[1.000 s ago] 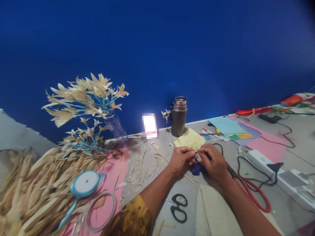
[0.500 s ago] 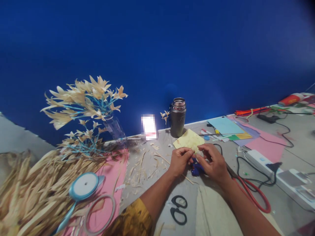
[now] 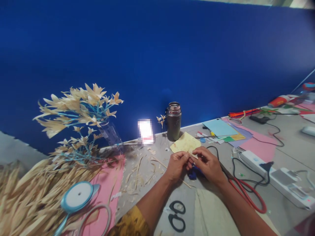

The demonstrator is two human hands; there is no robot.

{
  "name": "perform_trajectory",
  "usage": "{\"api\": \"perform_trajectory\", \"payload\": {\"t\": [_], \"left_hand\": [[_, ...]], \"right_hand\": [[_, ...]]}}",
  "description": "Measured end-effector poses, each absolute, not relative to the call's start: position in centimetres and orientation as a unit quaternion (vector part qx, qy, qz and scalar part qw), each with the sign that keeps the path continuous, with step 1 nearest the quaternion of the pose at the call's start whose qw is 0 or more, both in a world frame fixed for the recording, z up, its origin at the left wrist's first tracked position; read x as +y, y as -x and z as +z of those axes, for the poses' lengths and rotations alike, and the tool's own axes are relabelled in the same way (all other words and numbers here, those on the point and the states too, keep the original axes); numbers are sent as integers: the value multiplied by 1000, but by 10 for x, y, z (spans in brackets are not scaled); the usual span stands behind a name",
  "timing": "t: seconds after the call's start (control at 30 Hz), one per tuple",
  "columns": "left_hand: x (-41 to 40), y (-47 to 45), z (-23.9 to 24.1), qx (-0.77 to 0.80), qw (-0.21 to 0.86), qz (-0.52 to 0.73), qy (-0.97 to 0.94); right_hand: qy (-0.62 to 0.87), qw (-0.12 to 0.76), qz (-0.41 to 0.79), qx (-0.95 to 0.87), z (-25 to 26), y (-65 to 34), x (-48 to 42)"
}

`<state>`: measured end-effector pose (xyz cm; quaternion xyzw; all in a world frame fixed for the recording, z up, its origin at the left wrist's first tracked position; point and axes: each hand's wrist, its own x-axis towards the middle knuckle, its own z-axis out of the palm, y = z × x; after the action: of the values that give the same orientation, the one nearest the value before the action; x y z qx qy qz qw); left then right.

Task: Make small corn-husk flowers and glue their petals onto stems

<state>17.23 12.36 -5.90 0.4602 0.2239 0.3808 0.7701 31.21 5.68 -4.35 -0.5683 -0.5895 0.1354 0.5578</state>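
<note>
My left hand (image 3: 176,165) and my right hand (image 3: 208,164) meet above the grey table (image 3: 152,183), fingertips pinched together on a small pale strip of dried leaf (image 3: 192,154). Both hands are closed on it. A dark blue object (image 3: 192,172) lies on the table just under my hands. A yellowish sheet (image 3: 185,144) lies right behind them. Black-handled scissors (image 3: 177,214) rest near my left forearm.
A dark metal flask (image 3: 173,121) stands by the blue wall. At left are a bunch of dried-leaf flowers on blue stems (image 3: 81,111), a heap of dried leaves (image 3: 29,196) and a blue ribbon spool (image 3: 76,198). Coloured papers (image 3: 226,132), cables and a power strip (image 3: 256,160) lie at right.
The view has tilted up and shifted a little, so everything sits lower in frame. My hands stay together on the leaf strip, fingers working it slightly.
</note>
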Motion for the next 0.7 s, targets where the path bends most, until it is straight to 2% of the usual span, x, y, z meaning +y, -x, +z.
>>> {"api": "perform_trajectory", "payload": {"t": [0.47, 0.7], "left_hand": [[124, -173, -62, 216, 808, 348, -423], [124, -174, -60, 235, 779, 395, -426]], "right_hand": [[540, 588, 244, -551, -42, -310, 59], [568, 597, 210, -526, -49, -315, 60]]}}
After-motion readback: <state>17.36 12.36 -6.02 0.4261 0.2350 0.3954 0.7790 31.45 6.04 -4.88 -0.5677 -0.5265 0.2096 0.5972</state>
